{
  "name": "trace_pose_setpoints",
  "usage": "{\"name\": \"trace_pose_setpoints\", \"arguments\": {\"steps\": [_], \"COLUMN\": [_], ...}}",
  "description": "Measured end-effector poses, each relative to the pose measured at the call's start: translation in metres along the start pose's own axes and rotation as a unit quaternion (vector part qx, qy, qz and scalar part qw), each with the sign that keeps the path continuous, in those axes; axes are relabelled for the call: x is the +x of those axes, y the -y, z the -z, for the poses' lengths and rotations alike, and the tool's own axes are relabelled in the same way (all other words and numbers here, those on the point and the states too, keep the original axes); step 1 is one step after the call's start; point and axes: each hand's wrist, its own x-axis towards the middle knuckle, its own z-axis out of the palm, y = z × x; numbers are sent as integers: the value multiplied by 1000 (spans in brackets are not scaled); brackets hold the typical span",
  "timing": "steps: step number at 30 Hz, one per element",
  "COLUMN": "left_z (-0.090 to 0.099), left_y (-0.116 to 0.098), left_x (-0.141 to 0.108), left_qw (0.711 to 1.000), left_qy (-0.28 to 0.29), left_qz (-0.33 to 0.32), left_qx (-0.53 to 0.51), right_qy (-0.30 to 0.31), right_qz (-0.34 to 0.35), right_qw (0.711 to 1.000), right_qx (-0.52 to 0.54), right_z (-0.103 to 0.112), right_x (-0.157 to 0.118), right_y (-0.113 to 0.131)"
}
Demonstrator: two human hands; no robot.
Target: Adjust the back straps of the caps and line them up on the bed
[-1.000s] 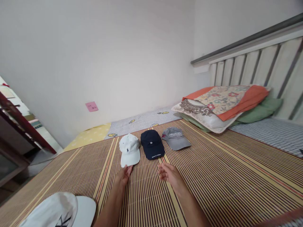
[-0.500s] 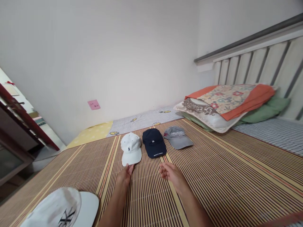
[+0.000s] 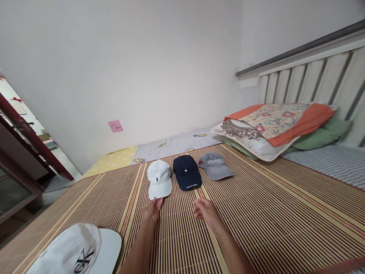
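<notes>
A white cap (image 3: 160, 179) with a small dark logo lies on the striped mat, brim toward me. At its front edge, my left hand (image 3: 153, 208) pinches the brim, thumb on top and fingers underneath. Just right of that cap lies a navy cap (image 3: 186, 171) with small white lettering, and beyond it a grey cap (image 3: 216, 166) whose brim points to the lower right. My right hand (image 3: 204, 210) is held below the navy cap, touching no cap, its fingers loosely curled and apart from the thumb with nothing in them.
Another white cap (image 3: 82, 251) with dark letters sits at the lower left, partly cut off. The striped mat (image 3: 270, 213) covers the bed. Pillows (image 3: 273, 121) are stacked by the slatted headboard (image 3: 308, 83). A pink note (image 3: 115, 126) is on the wall.
My right hand has drawn slightly back toward me, its fingers more curled. My left hand stays at the white cap's brim. The view has shifted a little.
</notes>
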Motion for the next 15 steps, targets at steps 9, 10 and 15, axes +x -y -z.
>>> {"name": "trace_pose_setpoints", "arguments": {"steps": [9,10,15], "left_z": [14,19,65], "left_y": [4,4,19], "left_x": [-31,-41,-119], "left_qw": [993,990,962], "left_qy": [31,35,81], "left_qz": [-31,-41,-113], "left_qx": [110,131,234], "right_qy": [-11,-10,2], "right_qz": [70,77,111], "right_qw": [983,981,976], "right_qx": [-168,-178,-189], "right_z": [-3,-2,1], "right_x": [7,6,-2], "right_y": [-28,-29,-36]}}
